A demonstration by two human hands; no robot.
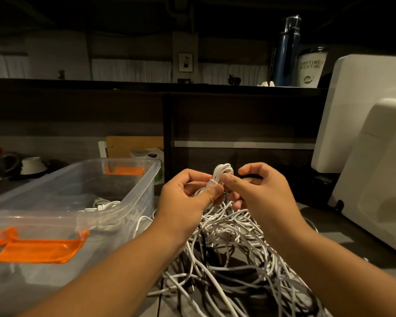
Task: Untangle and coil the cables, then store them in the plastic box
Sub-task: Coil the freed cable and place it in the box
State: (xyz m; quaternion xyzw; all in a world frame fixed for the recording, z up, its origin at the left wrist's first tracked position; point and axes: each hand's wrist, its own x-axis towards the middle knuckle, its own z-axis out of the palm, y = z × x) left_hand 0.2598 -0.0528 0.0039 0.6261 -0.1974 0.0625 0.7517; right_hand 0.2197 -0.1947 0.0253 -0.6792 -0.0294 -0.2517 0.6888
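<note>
Grey table [329, 234] — plastic box [144, 193], tangled cables [238, 252]

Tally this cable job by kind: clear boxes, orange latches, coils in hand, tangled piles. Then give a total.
Clear plastic box: 1
Orange latches: 2
Coiled cable, held by left hand and right hand: 1
Tangled cable pile: 1
Total: 5
</note>
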